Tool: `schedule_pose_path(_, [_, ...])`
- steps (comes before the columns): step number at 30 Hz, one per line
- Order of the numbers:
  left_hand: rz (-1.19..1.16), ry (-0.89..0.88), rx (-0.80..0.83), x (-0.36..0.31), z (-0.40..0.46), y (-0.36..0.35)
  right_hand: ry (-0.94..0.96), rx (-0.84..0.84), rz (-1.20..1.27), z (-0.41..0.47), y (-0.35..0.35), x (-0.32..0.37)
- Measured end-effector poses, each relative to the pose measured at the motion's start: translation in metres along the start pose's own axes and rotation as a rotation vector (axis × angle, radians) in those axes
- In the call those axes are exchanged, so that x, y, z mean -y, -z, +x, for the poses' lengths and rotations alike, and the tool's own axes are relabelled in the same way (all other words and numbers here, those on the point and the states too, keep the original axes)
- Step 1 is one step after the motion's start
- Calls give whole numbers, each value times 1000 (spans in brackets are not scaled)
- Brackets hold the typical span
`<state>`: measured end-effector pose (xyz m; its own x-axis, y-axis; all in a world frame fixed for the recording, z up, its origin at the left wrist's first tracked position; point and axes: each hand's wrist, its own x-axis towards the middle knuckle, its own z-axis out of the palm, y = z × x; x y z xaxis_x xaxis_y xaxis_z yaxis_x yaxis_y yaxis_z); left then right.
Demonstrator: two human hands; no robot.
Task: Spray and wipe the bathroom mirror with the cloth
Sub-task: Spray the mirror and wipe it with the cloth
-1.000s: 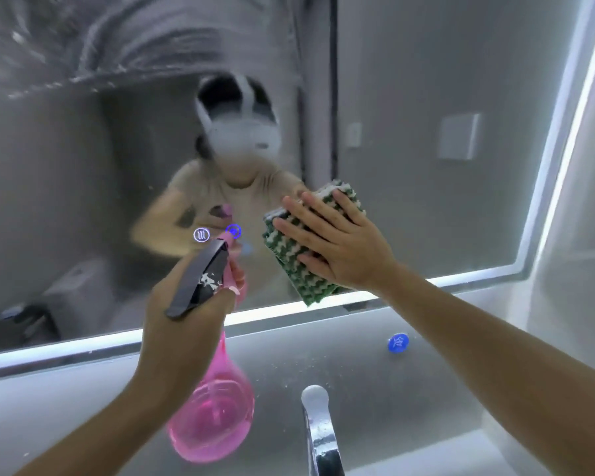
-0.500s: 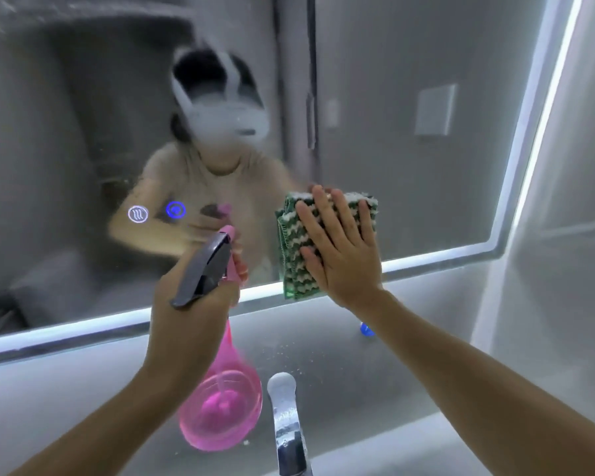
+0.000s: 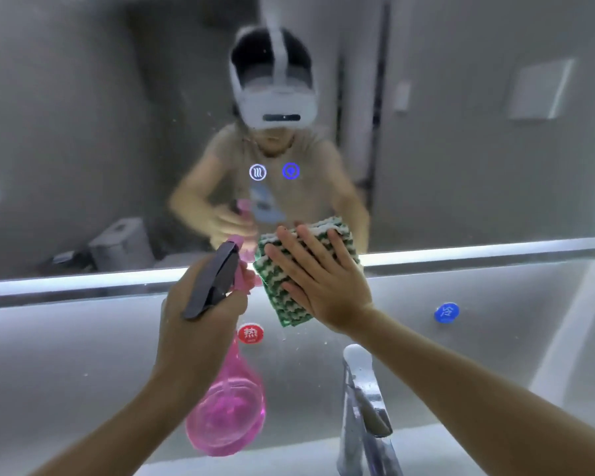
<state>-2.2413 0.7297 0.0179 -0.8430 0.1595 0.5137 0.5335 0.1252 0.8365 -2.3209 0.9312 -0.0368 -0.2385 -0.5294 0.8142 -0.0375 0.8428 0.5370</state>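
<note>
Mirror lower edge — right hand flat, pressing cloth; left hand grips spray bottle.

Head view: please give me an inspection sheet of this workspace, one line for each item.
Surface: mirror with a lit strip along its lower edge; grey wall below it.
Job's things: green-and-white cloth lies flat across the mirror's lower edge; pink spray bottle hangs beside it, dark trigger head up.
Clutter: red sticker and blue sticker on the wall; chrome tap below.
Grippers: left hand grips the bottle's neck; right hand presses the cloth with straight fingers.
Cables: nothing seen.
Surroundings: two lit touch icons on the glass; a person wearing a headset is reflected.
</note>
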Motion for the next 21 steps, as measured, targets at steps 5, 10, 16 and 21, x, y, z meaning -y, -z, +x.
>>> schedule_pose_path(5, [36, -66, -136, 5, -1, 79, 27, 21, 18, 59, -5, 50])
schedule_pose_path(10, [53, -108, -190, 0, -2, 160, 87, 89, 37, 142, -3, 100])
schedule_pose_path(16, [4, -180, -265, -18, 0, 255, 121, 78, -3, 268, -6, 155])
schedule_pose_path(21, [50, -255, -302, -27, 16, 317, 135, 18, -29, 361, -7, 179])
